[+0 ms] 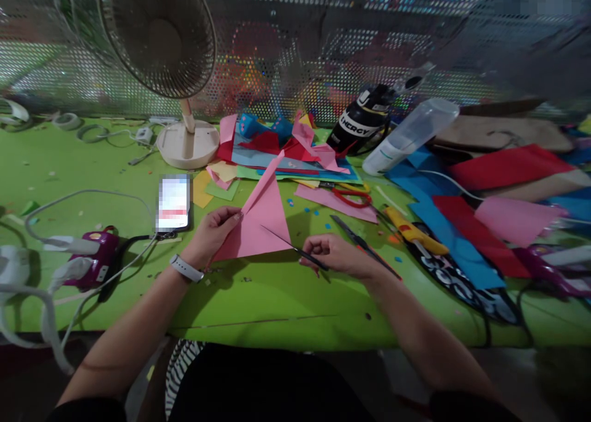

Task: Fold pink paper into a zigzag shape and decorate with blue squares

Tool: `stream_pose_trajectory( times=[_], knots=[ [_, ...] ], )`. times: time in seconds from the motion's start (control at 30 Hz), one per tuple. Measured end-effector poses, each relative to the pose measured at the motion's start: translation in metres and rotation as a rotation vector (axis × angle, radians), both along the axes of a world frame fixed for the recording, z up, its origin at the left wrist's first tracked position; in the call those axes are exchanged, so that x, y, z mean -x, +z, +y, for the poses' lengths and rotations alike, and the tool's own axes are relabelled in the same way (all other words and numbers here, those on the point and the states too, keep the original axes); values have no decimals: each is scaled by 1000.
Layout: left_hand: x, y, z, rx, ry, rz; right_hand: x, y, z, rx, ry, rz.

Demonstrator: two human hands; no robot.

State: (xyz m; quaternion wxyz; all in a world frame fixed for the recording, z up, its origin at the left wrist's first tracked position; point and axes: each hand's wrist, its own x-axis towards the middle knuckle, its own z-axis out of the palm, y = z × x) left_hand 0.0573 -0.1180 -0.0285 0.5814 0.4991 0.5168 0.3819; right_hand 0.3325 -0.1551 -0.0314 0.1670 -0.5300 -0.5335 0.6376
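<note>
A pink sheet with a folded or curled strip along its upper left side is pinched at its left edge by my left hand, which wears a white wristband. Closed around the handle end of a thin dark pointed tool, likely scissors or tweezers, is my right hand. The tool's tip points left and lies over the lower part of the pink sheet. Just right of that hand, a dark-bladed tool rests on the green table.
Behind the sheet lie red-handled scissors and stacked coloured sheets. A fan, phone and purple power socket with cables stand left. To the right are a black bottle, clear bottle and yellow glue gun.
</note>
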Motion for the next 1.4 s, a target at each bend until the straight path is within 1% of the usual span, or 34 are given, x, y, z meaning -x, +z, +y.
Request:
stream_pose_trajectory(
  times=[0.1, 0.23, 0.47, 0.57, 0.7, 0.8, 0.97, 1.2, 1.4],
  knots=[
    [-1, 1, 0, 18, 15, 4, 2, 2, 0, 3, -17, 12],
    [0, -1, 1, 17, 5, -20, 3, 4, 0, 8, -34, 19],
    [-4, -4, -3, -13, -42, -30, 4, -2, -2, 6, -11, 40],
    [-5, -4, -4, -20, -47, -32, 5, -3, -2, 8, -13, 49],
    [-4, -3, -5, -36, -38, -21, 5, -1, -2, 9, -26, 54],
    [-4, -4, -5, -25, -39, -29, 6, 1, -2, 9, -31, 48],
    [-6, -4, -8, 4, -86, -6, 10, 1, -3, 23, -40, 25],
    [-8, -3, -10, 12, -82, -6, 14, 4, -4, 19, -53, 42],
    [-10, -2, -11, 3, -83, -22, 14, 2, -4, 9, -22, 65]
  ],
)
